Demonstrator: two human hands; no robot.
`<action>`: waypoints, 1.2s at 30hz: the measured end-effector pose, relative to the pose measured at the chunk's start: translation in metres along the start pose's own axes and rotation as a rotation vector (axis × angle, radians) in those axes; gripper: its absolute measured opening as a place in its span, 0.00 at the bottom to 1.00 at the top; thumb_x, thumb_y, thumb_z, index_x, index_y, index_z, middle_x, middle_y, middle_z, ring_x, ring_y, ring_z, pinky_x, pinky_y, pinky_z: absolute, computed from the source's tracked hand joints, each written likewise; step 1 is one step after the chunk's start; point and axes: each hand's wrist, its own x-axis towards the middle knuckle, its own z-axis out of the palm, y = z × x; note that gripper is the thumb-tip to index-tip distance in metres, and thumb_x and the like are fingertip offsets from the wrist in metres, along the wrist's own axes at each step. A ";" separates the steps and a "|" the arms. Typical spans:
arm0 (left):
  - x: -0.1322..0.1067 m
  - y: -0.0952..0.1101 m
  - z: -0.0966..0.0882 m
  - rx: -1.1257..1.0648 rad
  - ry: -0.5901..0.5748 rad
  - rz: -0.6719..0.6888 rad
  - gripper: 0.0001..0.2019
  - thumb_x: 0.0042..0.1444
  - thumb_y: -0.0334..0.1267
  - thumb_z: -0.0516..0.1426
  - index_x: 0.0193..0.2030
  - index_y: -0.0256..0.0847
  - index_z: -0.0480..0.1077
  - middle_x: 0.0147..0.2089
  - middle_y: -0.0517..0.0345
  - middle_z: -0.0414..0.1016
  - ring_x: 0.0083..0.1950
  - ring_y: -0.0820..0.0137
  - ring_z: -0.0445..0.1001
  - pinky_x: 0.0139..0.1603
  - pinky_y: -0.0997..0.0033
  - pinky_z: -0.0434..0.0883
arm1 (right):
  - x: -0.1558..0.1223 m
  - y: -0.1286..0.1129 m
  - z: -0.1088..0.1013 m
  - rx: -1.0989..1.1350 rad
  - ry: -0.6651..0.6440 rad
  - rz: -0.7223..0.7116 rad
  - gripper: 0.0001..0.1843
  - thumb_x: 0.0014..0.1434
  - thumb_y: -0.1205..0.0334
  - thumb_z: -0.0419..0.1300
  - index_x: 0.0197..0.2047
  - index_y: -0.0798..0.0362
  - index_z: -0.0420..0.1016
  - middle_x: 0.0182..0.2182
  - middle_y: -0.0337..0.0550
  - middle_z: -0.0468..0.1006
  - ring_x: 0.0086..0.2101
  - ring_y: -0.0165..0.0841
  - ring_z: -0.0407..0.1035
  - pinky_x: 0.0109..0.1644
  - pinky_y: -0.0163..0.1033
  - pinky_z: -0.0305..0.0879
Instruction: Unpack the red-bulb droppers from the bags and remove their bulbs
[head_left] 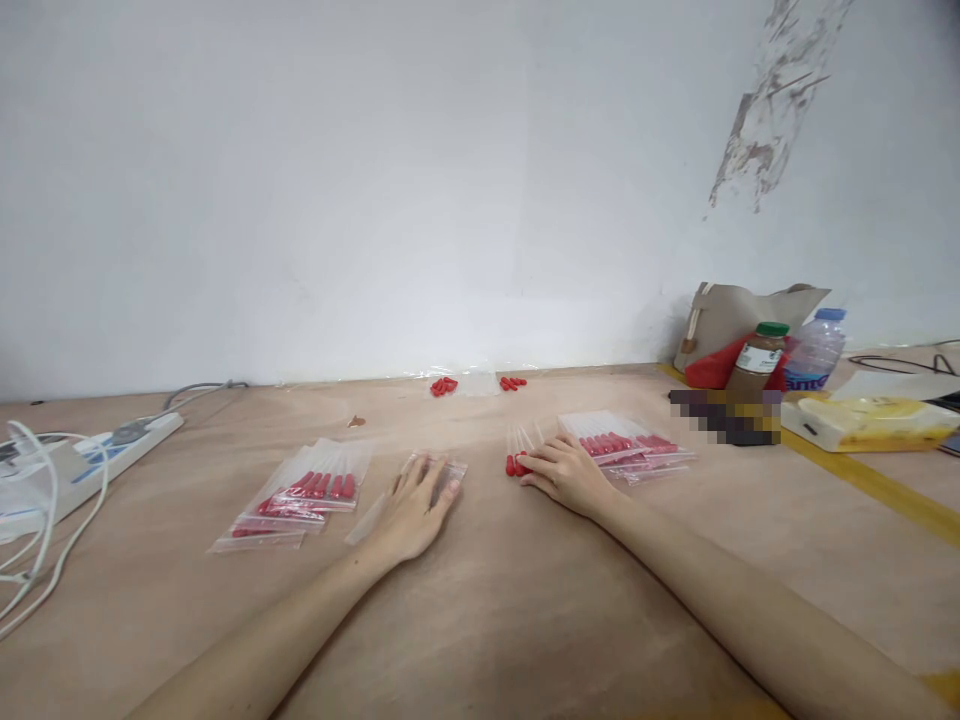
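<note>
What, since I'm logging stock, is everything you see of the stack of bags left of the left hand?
The stack of bags is several clear, plastic-looking bags, overlapping on the brownish tabletop. Red-ended pieces show inside; the top bag's red ends sit in a row, pale stems pointing away. The left hand isn't touching it.

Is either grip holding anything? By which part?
Cannot tell: left grip lies over a plastic zip bag; right grip touches clear sticks at their red ends.
</note>
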 end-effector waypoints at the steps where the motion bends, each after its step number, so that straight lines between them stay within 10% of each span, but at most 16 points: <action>1: 0.002 -0.001 -0.004 -0.014 0.050 -0.008 0.28 0.59 0.54 0.39 0.61 0.43 0.52 0.65 0.46 0.46 0.65 0.56 0.46 0.59 0.51 0.51 | -0.001 0.000 -0.001 -0.004 0.009 0.029 0.12 0.59 0.54 0.52 0.39 0.49 0.74 0.32 0.43 0.76 0.35 0.31 0.66 0.42 0.39 0.52; 12: 0.016 -0.030 -0.031 -0.078 0.095 -0.076 0.12 0.44 0.42 0.58 0.35 0.40 0.64 0.39 0.56 0.64 0.36 0.67 0.69 0.39 0.67 0.67 | -0.012 -0.006 -0.019 -0.002 0.081 0.086 0.16 0.59 0.60 0.50 0.25 0.52 0.73 0.24 0.39 0.74 0.29 0.29 0.62 0.44 0.41 0.48; 23: 0.034 -0.077 -0.068 0.041 0.401 -0.248 0.20 0.47 0.43 0.56 0.47 0.40 0.63 0.44 0.53 0.61 0.34 0.70 0.69 0.41 0.68 0.67 | -0.012 -0.011 -0.017 0.011 0.075 0.015 0.16 0.59 0.61 0.49 0.24 0.52 0.72 0.23 0.39 0.73 0.29 0.29 0.61 0.46 0.41 0.48; 28: 0.029 -0.111 -0.090 0.201 0.332 -0.347 0.23 0.51 0.43 0.54 0.52 0.33 0.60 0.49 0.47 0.56 0.39 0.66 0.69 0.46 0.64 0.65 | -0.011 -0.011 -0.015 0.013 0.122 -0.039 0.13 0.58 0.62 0.52 0.25 0.52 0.72 0.21 0.38 0.71 0.28 0.28 0.60 0.46 0.40 0.49; 32: 0.023 -0.115 -0.105 0.281 0.338 -0.302 0.22 0.52 0.45 0.53 0.50 0.33 0.63 0.54 0.43 0.54 0.52 0.51 0.61 0.51 0.55 0.59 | -0.011 -0.010 -0.012 0.004 0.187 -0.069 0.13 0.56 0.63 0.54 0.22 0.53 0.71 0.19 0.37 0.70 0.27 0.27 0.59 0.45 0.40 0.49; 36: 0.017 -0.095 -0.120 0.298 0.232 0.112 0.14 0.57 0.45 0.48 0.38 0.38 0.69 0.49 0.52 0.62 0.48 0.62 0.65 0.50 0.64 0.60 | -0.011 -0.010 -0.011 0.007 0.208 -0.076 0.11 0.55 0.63 0.55 0.23 0.53 0.71 0.19 0.37 0.70 0.27 0.27 0.59 0.45 0.40 0.49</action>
